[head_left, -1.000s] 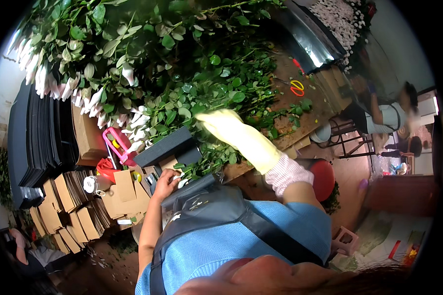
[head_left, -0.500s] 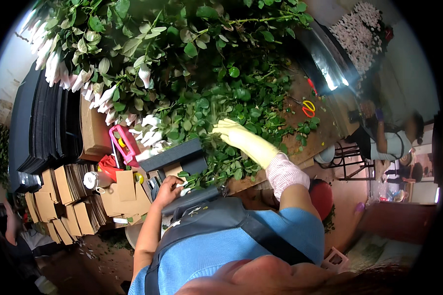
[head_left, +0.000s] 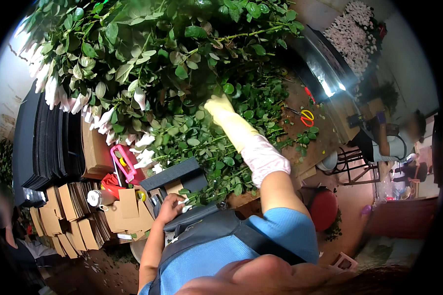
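My bare left hand (head_left: 170,207) is closed at the head end of a rose (head_left: 183,201), whose bud wears a white net sleeve. It sits beside a dark grey open box (head_left: 170,174). Leafy stems run from there to the right. My right hand (head_left: 218,106), in a long yellow rubber glove with a pink striped cuff, reaches into the big heap of green rose stems (head_left: 182,130). Its fingers look curled, and leaves partly hide what they hold. White netted buds (head_left: 143,158) stick out at the heap's left side.
Left are stacked black sheets (head_left: 51,142), folded cardboard (head_left: 79,216), a white lidded bottle (head_left: 99,198) and a pink tape dispenser (head_left: 124,162). Scissors (head_left: 307,117) with yellow-orange handles lie right on the table. A red stool (head_left: 324,209) stands close right; a person (head_left: 386,140) sits beyond.
My right hand has moved farther into the heap, and its stretched fingers have curled in. The left hand stays by the box. The whole view has shifted slightly.
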Demonstrator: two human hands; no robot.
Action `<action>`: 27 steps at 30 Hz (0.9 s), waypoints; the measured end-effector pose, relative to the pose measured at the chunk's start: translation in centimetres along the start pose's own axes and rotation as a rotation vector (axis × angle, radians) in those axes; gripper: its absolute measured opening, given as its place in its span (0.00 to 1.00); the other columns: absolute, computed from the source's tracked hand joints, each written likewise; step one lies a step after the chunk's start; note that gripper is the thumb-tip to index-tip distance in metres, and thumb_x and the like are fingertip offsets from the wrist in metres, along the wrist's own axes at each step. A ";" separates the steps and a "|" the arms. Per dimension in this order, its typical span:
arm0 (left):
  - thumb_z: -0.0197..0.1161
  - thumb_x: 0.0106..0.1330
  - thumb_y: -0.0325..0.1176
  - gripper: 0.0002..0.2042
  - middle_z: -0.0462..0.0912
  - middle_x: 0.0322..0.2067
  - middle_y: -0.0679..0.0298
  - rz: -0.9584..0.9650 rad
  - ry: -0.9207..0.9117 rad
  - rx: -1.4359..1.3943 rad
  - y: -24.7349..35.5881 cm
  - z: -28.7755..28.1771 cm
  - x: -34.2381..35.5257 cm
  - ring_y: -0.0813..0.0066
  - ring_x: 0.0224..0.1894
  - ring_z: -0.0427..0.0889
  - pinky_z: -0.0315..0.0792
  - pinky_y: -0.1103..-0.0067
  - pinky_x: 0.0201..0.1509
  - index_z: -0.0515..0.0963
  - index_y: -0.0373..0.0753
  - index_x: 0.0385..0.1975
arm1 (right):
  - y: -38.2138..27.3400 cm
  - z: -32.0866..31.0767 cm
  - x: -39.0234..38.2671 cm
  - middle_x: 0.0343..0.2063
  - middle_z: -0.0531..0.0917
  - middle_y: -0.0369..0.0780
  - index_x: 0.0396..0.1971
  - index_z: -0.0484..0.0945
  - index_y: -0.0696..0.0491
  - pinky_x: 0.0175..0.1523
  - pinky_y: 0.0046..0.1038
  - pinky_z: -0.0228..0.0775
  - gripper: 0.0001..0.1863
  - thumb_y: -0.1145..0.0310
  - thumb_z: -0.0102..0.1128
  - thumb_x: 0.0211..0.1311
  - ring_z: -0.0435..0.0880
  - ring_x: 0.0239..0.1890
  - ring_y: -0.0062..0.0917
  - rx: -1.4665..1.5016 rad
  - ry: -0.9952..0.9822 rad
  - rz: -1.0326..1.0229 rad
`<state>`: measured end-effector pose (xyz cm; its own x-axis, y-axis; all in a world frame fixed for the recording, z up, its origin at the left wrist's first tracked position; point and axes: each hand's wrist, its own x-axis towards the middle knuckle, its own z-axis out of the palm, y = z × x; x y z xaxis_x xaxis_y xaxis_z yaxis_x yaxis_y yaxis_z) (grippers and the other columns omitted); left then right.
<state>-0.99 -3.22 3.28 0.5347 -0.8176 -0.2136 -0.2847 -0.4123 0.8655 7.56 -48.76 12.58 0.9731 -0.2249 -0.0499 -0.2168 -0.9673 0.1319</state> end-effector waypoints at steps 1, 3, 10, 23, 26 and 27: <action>0.71 0.61 0.27 0.11 0.79 0.45 0.57 0.001 0.024 -0.007 -0.2 0.3 -0.4 0.57 0.50 0.79 0.74 0.70 0.53 0.81 0.36 0.43 | -0.6 -4.0 -0.2 0.50 0.83 0.36 0.44 0.83 0.46 0.71 0.40 0.59 0.22 0.67 0.72 0.44 0.74 0.62 0.27 0.045 -0.087 0.020; 0.71 0.61 0.27 0.11 0.80 0.45 0.57 -0.020 0.024 -0.014 0.0 0.3 -0.6 0.57 0.50 0.79 0.74 0.70 0.53 0.81 0.36 0.42 | -0.3 -8.8 -2.3 0.60 0.80 0.37 0.43 0.84 0.45 0.76 0.37 0.51 0.20 0.67 0.72 0.46 0.71 0.67 0.29 0.034 0.061 0.000; 0.72 0.58 0.28 0.11 0.80 0.41 0.56 0.088 0.010 0.038 -0.1 0.5 1.2 0.56 0.47 0.79 0.74 0.68 0.53 0.82 0.37 0.40 | 1.7 -7.7 -2.6 0.57 0.83 0.39 0.45 0.86 0.39 0.75 0.35 0.53 0.12 0.60 0.61 0.62 0.75 0.65 0.28 -0.304 -0.308 -0.105; 0.72 0.60 0.29 0.11 0.76 0.38 0.60 0.095 0.080 -0.006 -0.7 0.7 -0.1 0.67 0.37 0.78 0.74 0.75 0.41 0.81 0.37 0.41 | -4.8 -10.3 -5.3 0.50 0.86 0.44 0.52 0.83 0.51 0.61 0.34 0.76 0.16 0.68 0.57 0.67 0.84 0.54 0.37 0.549 0.428 -0.151; 0.72 0.60 0.31 0.11 0.79 0.39 0.59 0.133 0.078 0.048 -0.8 0.7 0.2 0.62 0.43 0.80 0.75 0.72 0.48 0.82 0.38 0.41 | -5.9 -6.9 -3.5 0.61 0.78 0.47 0.63 0.74 0.53 0.69 0.37 0.68 0.27 0.65 0.63 0.64 0.76 0.64 0.41 0.492 0.286 -0.308; 0.72 0.60 0.31 0.11 0.80 0.40 0.59 0.177 0.080 0.074 -0.7 0.6 0.4 0.60 0.46 0.80 0.74 0.71 0.52 0.82 0.38 0.41 | -6.5 -5.8 -3.6 0.65 0.74 0.48 0.66 0.71 0.52 0.72 0.37 0.65 0.31 0.63 0.64 0.63 0.73 0.67 0.42 0.472 0.247 -0.396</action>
<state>-1.09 -3.46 2.28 0.5317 -0.8466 -0.0217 -0.4360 -0.2956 0.8500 5.96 -40.99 17.61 0.9632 0.1378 0.2309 0.2053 -0.9314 -0.3005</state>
